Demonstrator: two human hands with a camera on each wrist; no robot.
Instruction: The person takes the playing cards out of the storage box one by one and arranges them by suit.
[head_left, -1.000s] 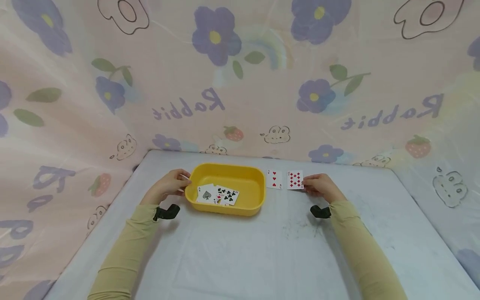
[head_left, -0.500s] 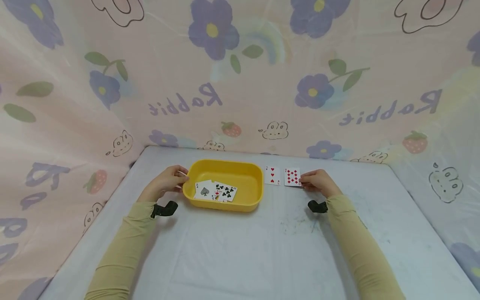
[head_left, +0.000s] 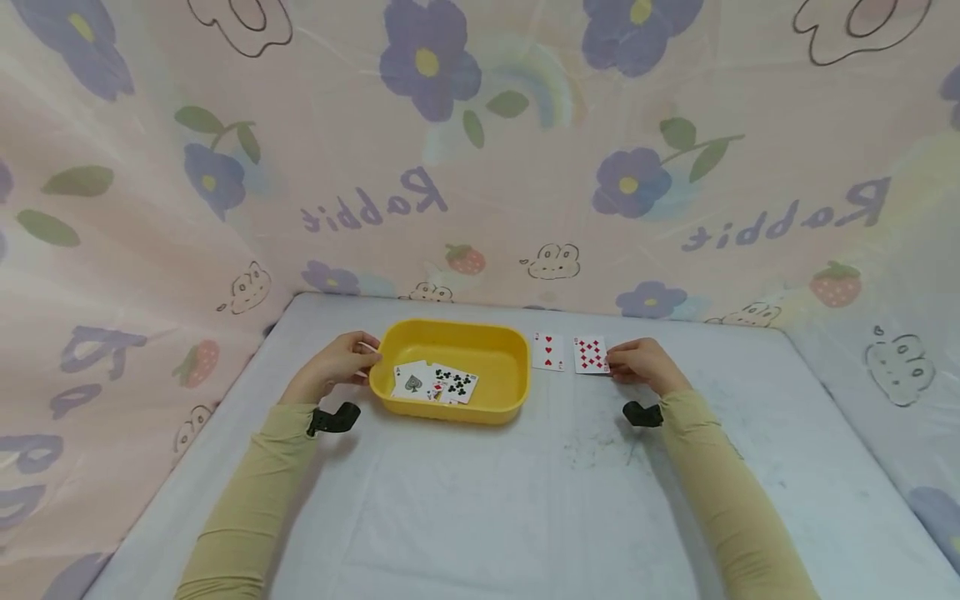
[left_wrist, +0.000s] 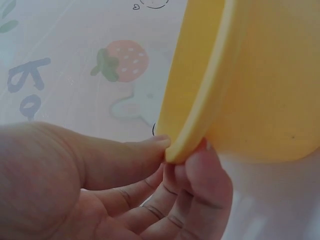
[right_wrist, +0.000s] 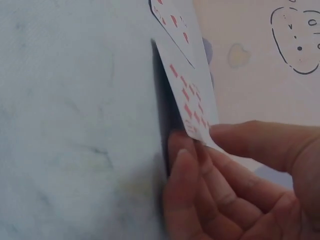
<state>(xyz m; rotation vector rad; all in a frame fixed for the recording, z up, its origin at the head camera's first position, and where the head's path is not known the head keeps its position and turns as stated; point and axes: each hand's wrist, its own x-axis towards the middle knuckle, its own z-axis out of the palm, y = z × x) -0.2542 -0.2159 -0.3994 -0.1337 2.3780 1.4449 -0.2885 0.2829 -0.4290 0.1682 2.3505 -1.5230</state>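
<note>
At the left end of a yellow plastic tray (head_left: 491, 412), my left hand (head_left: 337, 367) pinches the rim (left_wrist: 215, 90) between thumb and fingers. Inside the tray lie several overlapping playing cards (head_left: 412, 382), among them an ace of spades and a club card. My right hand (head_left: 643, 364) pinches the right edge of a ten of diamonds (head_left: 592, 356). In the right wrist view, that diamond card (right_wrist: 186, 95) has its held edge raised off the table. A three of hearts (head_left: 549, 352) lies between the tray and the diamond card.
A white cloth covers the table (head_left: 480, 508), with dark smudges in front of the cards. A floral curtain (head_left: 495, 200) hangs close behind the table's back edge and along the sides. Each wrist carries a black camera mount (head_left: 335, 418).
The head view has shifted slightly, so the tray and cards sit a little higher in it. Both hands keep their grips, on the tray rim and the ten of diamonds.
</note>
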